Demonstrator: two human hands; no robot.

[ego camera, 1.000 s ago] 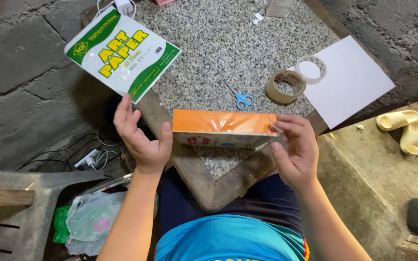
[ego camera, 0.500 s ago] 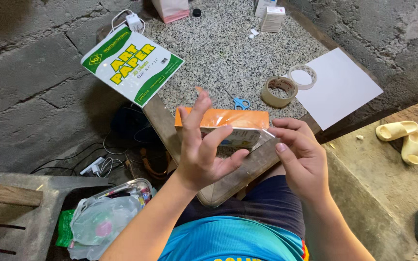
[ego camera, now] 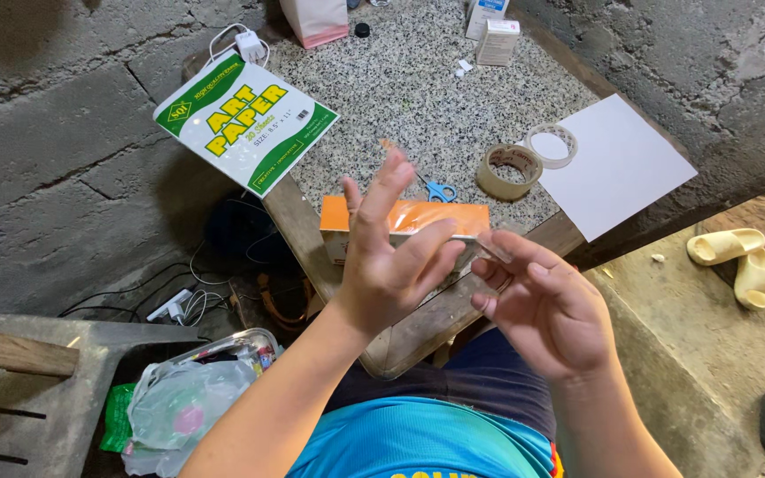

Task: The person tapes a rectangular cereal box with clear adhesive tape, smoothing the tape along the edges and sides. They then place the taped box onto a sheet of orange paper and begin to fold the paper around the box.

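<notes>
- I am looking down from the head camera at my two bare hands, raised above the near corner of a speckled grey stone-topped table [ego camera: 418, 97] with a worn wooden edge.
- My left hand [ego camera: 391, 265] is hovering with fingers spread wide and loose, gripping nothing.
- My right hand [ego camera: 546, 310] is sitting just beside it, fingers curled toward the thumb. A thin clear strip, perhaps tape, seems to be showing at the fingertips, but I cannot tell whether they are pinching it.
- An orange rectangular box wrapped in clear film [ego camera: 418, 217] is lying on the table's near corner, just behind my left hand and partly hidden by it. Neither hand is clearly touching it.
- Small blue-handled scissors [ego camera: 440, 190] are lying just beyond the box.
- A brown roll of packing tape [ego camera: 509, 171] and a smaller clear tape roll [ego camera: 552, 146] are sitting to the right, near each other.
- A white sheet of paper [ego camera: 622, 168] is overhanging the table's right edge.
- A green, white and yellow pack of paper [ego camera: 245, 124] is overhanging the far left corner.
- Pale yellow sandals [ego camera: 741, 261] are resting on the floor at right.
- A crumpled clear plastic bag [ego camera: 183, 403] is lying on the floor at lower left.
</notes>
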